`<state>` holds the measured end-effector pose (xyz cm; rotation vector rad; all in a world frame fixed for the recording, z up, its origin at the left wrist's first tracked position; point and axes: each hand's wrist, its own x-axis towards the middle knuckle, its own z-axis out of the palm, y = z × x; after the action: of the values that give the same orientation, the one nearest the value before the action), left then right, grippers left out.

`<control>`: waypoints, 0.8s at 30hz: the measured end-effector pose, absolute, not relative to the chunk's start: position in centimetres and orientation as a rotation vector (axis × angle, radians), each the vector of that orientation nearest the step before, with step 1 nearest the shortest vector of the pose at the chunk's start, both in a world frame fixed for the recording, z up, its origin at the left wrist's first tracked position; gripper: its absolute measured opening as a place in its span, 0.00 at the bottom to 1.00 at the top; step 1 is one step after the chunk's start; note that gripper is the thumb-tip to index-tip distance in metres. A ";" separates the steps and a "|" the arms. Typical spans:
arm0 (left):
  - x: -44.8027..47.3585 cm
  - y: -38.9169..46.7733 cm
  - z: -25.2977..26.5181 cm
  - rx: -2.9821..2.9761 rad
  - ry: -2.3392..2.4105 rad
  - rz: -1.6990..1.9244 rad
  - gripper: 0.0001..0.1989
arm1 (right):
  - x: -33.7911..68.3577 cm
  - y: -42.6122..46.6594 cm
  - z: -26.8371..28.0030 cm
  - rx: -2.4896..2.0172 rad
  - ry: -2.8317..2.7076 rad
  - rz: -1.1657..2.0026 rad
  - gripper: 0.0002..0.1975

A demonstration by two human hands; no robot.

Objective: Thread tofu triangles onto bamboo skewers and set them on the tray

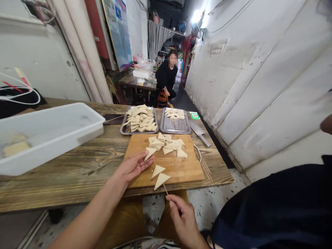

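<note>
my right hand (183, 216) pinches a thin wooden skewer (165, 189) between thumb and forefinger, the fingers narrow and closed on its lower end. the skewer's tip is stuck into a pale tofu triangle (161, 180) that lies at the near edge of the cutting board (181, 167). my left hand (133, 166) rests flat on the board's left edge, fingers spread loosely and holding nothing, the fingertips touching another triangle (149, 152). a third loose triangle (157, 170) lies between the two, just above the skewered one.

further up the board sits a pile of triangles (167, 142), overlapping each other. the board lies on the wooden bench (77, 166). beyond it stand two metal trays side by side: the left tray (123, 129) heaped with skewered triangles, the right tray (168, 127) holding a few at its far end. a cleaver (199, 132) lies right of the trays, and a bundle of bare skewers (204, 165) lies along the board's right edge. a white plastic tub (49, 136) sits at the left of the bench. a person in dark clothes (166, 77) crouches far down the alley.
</note>
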<state>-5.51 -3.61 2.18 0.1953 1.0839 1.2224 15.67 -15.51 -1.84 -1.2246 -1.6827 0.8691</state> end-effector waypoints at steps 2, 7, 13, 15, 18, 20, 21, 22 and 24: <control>-5.4 -3.6 2.1 0.185 1.088 1.206 0.03 | 15.7 -15.5 -1.9 -1.229 -1.682 0.873 0.17; -5.2 -3.6 2.1 0.208 1.087 1.222 0.04 | 15.8 -15.5 -2.1 -1.242 -1.678 0.873 0.17; -4.9 -3.9 2.4 0.199 1.092 1.249 0.05 | 15.8 -15.5 -2.0 -1.250 -1.716 0.862 0.16; -4.9 -3.9 2.4 0.195 1.089 1.251 0.06 | 15.8 -15.5 -1.9 -1.250 -1.723 0.864 0.16; -5.0 -3.9 2.4 0.201 1.079 1.251 0.07 | 15.7 -15.4 -2.1 -1.246 -1.724 0.882 0.16; -5.0 -3.9 2.3 0.207 1.074 1.249 0.07 | 15.7 -15.4 -2.2 -1.241 -1.726 0.886 0.16; -5.0 -3.9 2.3 0.210 1.071 1.249 0.07 | 15.7 -15.4 -2.3 -1.239 -1.726 0.883 0.15; -5.0 -3.9 2.3 0.212 1.069 1.248 0.07 | 15.7 -15.3 -2.4 -1.234 -1.727 0.879 0.15; -4.9 -4.0 2.3 0.214 1.068 1.249 0.07 | 15.7 -15.3 -2.5 -1.230 -1.724 0.871 0.14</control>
<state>-4.91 -4.02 2.30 0.2136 1.0677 1.2491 15.70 -15.35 -2.45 -1.2296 -1.7243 0.8714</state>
